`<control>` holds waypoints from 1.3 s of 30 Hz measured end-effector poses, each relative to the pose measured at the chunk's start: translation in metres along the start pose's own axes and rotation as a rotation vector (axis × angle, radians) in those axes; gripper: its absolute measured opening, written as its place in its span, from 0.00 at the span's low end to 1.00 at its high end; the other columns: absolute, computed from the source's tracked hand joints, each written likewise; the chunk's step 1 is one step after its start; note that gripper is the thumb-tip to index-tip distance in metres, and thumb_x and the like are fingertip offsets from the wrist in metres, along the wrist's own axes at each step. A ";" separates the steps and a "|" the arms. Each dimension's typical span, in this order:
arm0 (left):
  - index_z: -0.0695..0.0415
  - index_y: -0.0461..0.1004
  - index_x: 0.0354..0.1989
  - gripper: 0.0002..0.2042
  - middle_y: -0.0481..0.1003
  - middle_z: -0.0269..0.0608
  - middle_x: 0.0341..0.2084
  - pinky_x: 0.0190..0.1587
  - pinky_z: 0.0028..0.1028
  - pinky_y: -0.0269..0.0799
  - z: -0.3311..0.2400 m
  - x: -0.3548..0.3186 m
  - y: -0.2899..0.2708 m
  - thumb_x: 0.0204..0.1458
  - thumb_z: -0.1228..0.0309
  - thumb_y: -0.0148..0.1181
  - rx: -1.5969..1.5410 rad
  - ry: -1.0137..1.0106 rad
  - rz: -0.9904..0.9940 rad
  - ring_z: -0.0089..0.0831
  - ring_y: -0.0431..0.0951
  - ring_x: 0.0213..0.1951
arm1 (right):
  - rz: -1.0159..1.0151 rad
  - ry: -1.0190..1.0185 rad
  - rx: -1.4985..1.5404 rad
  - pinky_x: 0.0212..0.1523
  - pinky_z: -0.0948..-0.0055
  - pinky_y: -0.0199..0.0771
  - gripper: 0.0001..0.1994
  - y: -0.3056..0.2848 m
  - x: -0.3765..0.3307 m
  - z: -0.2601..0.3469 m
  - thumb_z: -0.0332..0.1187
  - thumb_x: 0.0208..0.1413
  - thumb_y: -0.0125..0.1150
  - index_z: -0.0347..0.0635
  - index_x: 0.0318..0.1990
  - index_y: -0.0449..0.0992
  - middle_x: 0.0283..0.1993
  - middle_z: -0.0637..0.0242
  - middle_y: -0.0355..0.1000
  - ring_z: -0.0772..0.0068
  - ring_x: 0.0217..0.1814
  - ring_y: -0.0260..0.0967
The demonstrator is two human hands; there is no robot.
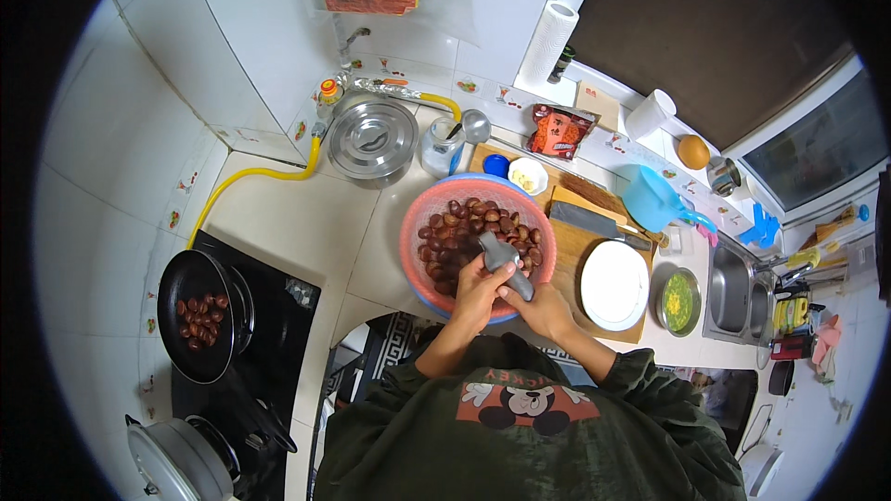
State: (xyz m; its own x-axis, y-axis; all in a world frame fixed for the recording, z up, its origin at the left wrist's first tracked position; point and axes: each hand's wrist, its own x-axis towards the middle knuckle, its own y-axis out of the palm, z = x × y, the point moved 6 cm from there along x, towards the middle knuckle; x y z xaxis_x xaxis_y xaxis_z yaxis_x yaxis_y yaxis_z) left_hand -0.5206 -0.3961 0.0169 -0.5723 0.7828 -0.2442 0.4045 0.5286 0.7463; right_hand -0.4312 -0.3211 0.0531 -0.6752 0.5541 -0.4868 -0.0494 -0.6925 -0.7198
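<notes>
Above the near side of a pink mesh basket (548,255), both hands are closed around a grey hand tool (499,255) with a broad head and a stubby handle. My left hand (476,292) grips it near the head, and my right hand (546,309) has the handle end. Whether a chestnut sits between the tool's jaws or the fingers is hidden. Brown chestnuts (478,218) fill much of the basket, which rests in a blue-rimmed basin. More chestnuts (202,318) lie in a black frying pan (176,353) at the left.
Right of the basket, a wooden board (574,264) carries a white plate (614,285), a cleaver (587,220) and a small white bowl (528,176). A lidded steel pot (373,142) and a glass jar (442,150) stand behind. A yellow hose (251,173) runs along the left wall.
</notes>
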 end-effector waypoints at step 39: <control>0.64 0.70 0.40 0.08 0.74 0.40 0.31 0.35 0.26 0.74 0.000 -0.003 -0.013 0.52 0.77 0.54 0.130 0.101 -0.127 0.27 0.76 0.32 | -0.100 -0.086 0.081 0.35 0.57 0.71 0.29 0.026 0.026 -0.006 0.54 0.43 0.60 0.29 0.33 0.74 0.27 0.44 0.72 0.47 0.33 0.72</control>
State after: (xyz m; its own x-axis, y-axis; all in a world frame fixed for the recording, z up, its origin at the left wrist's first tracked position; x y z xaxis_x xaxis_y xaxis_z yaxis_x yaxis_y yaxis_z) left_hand -0.5238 -0.4053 0.0083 -0.6906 0.6736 -0.2634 0.4091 0.6642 0.6257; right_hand -0.4455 -0.3215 0.0190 -0.7248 0.5825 -0.3680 -0.1759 -0.6729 -0.7185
